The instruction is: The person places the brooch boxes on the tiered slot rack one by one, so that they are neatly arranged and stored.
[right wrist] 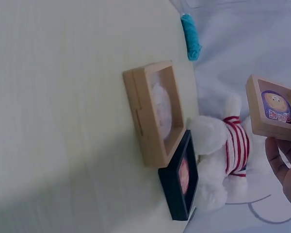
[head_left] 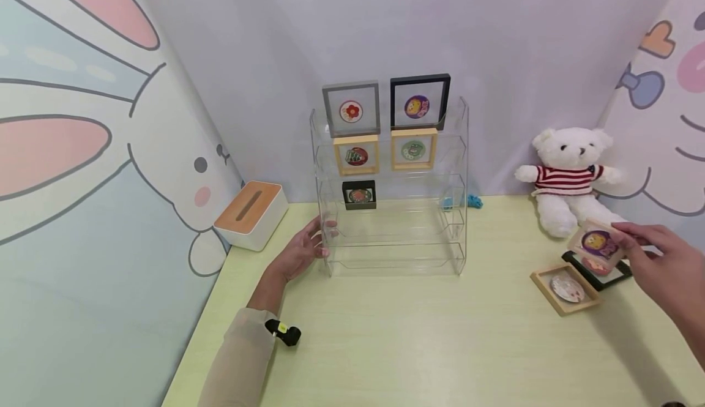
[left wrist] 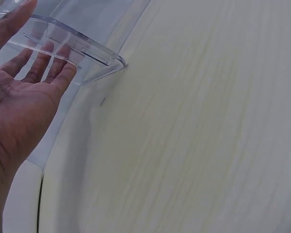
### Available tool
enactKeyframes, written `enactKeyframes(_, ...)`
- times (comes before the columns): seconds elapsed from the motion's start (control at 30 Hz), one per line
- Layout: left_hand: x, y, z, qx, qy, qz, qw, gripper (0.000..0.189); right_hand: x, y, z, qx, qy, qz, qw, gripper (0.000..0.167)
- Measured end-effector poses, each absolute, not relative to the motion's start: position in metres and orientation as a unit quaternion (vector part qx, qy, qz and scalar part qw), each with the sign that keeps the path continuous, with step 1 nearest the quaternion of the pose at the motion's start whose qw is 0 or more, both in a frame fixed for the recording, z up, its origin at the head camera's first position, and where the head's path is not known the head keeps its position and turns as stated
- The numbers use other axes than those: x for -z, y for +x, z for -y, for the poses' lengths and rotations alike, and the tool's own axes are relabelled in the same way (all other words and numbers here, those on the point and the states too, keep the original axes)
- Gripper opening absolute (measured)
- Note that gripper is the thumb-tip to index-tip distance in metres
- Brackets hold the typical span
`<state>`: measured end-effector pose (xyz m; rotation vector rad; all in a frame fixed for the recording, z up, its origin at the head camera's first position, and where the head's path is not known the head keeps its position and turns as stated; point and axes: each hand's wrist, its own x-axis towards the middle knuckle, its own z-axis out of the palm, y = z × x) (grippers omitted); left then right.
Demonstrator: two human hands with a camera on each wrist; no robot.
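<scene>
My right hand [head_left: 663,257] pinches a small light-wood display frame [head_left: 597,243] with a round purple-and-yellow badge inside. It holds this frame above a black frame [right wrist: 180,179] and a larger wooden frame [head_left: 566,289] with a pale round badge, both lying on the table. A clear acrylic tiered rack [head_left: 396,248] stands mid-table, with my left hand [head_left: 300,253] at its lower left side. In the left wrist view its fingers [left wrist: 63,75] are loosely extended at the clear panel. Grey [head_left: 352,110], black and wooden frames stand on the rack's upper tiers.
A white tissue box [head_left: 256,220] with a wooden lid stands left of the rack. At the back right sits a white teddy bear [head_left: 570,177] in a striped shirt, close behind the lying frames. A blue bundle [head_left: 473,201] lies behind the rack's right side.
</scene>
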<state>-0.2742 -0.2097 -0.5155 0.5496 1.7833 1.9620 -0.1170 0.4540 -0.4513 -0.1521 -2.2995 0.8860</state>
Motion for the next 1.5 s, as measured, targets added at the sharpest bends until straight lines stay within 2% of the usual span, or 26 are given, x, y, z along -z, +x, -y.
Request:
enactKeyframes(0.23,0.516,-0.275,0.211,-0.703,0.198,-0.649,0.213,0.100,0.429,-0.141,-0.433,-0.300,-0.013,0.903,0.308,0.023)
enactKeyframes(0.63,0.516,-0.277,0.212,-0.708,0.201,-0.643,0.212,0.099,0.402,-0.181,-0.381,-0.382,0.076,0.872,0.297,0.022)
enactKeyframes(0.83,0.516,-0.277,0.212,-0.710,0.193,-0.642,0.215,0.099,0.391,-0.196,-0.352,-0.394,0.093,0.873,0.273,0.023)
enactKeyframes(1.1,0.515,-0.275,0.211,-0.713,0.202,-0.637,0.212,0.101,0.372,-0.212,-0.312,-0.396,0.148,0.856,0.296,0.023)
enactKeyframes(1.5,0.515,-0.274,0.211,-0.712,0.199,-0.640,0.211,0.101,0.355,-0.234,-0.256,-0.423,0.212,0.836,0.277,0.024)
